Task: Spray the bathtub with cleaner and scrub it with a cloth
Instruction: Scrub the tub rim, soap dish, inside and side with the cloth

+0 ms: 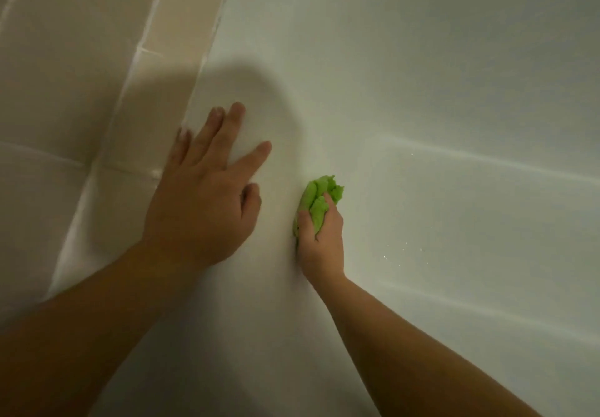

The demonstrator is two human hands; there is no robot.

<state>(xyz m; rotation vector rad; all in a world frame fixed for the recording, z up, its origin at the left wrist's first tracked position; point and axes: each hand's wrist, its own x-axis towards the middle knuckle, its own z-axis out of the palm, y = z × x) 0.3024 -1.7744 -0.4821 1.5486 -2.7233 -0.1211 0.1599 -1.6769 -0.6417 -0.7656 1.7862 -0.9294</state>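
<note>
Inside white bathtub (422,92): green cloth (316,202) in right hand (321,238) grip.

Views: one only, worn on the person's head.
Direction: forward and steeply down into the white bathtub (422,92).
Nearness: close, both forearms entering from the bottom edge.
Framing: wide-angle; beige wall tiles (65,75) fill the left side, tub surface the rest.
Centre: left hand (201,202) and right hand (321,238) sit near mid-frame.
Shared ground: no second view.
</note>
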